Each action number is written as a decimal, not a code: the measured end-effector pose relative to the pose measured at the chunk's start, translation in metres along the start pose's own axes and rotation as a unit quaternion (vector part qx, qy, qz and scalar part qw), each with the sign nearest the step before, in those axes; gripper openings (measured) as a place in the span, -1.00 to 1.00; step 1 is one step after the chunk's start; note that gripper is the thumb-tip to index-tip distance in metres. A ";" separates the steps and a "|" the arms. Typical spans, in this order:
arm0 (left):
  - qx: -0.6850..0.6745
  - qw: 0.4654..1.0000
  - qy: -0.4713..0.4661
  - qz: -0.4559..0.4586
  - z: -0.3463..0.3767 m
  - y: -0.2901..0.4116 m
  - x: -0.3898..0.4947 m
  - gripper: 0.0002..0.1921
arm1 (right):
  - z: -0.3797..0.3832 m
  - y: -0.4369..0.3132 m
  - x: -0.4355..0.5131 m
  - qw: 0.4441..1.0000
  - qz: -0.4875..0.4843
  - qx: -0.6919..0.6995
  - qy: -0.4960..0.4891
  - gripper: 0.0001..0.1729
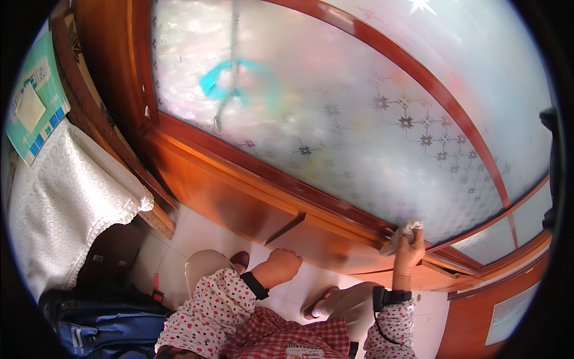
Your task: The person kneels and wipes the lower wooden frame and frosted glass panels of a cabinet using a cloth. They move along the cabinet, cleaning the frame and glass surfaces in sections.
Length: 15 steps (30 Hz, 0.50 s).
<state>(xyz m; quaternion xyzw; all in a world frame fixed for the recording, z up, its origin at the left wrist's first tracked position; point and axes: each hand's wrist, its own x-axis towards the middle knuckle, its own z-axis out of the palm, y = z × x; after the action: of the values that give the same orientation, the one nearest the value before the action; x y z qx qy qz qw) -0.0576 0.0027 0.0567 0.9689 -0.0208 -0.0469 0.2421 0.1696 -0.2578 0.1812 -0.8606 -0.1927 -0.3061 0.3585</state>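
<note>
My right hand [411, 252] grips a crumpled light cloth [400, 238] against the lower wooden frame of a frosted glass pane [341, 107] with star patterns. Part of the cloth hangs over the frame's edge. My left hand [280, 267] is curled in a loose fist in front of the orange-brown wooden panel [251, 220] below the glass, above my knees; whether anything is inside it cannot be seen. Both wrists wear black bands. A blurred turquoise shape shows through the glass at the upper left.
At left, a white lace-edged cloth [67, 202] covers furniture, with a green printed packet [38, 98] on it. A blue bag [107, 330] lies at the lower left. A dark slot or handle [285, 228] marks the panel. A wooden door [489, 309] stands at the lower right.
</note>
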 end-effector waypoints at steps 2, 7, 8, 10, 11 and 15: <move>-0.017 0.999 0.031 0.012 -0.002 -0.001 -0.006 -0.77 | 0.012 -0.037 -0.004 0.998 -0.063 0.006 -0.017 -0.67; -0.020 0.996 0.085 0.023 -0.007 0.005 -0.016 -0.82 | 0.056 -0.131 -0.024 0.979 -0.189 0.009 -0.073 -0.66; -0.030 0.994 0.101 0.037 -0.008 0.009 -0.015 -0.82 | 0.058 -0.147 -0.022 0.975 -0.209 0.006 -0.081 -0.66; -0.044 0.989 0.130 0.054 -0.006 0.008 -0.015 -0.82 | 0.075 -0.182 -0.026 0.965 -0.246 0.019 -0.091 -0.66; -0.032 0.992 0.117 0.030 -0.004 0.011 -0.011 -0.82 | 0.083 -0.199 -0.028 0.959 -0.264 0.031 -0.096 -0.65; -0.063 0.996 0.056 -0.010 0.001 0.006 -0.008 -0.74 | 0.125 -0.270 -0.044 0.933 -0.336 0.068 -0.110 -0.63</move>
<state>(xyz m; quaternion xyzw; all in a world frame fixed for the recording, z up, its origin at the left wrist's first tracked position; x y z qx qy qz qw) -0.0660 -0.0024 0.0593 0.9531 0.0053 0.0033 0.3027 0.0371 0.0097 0.2171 -0.7473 -0.5295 -0.2980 0.2691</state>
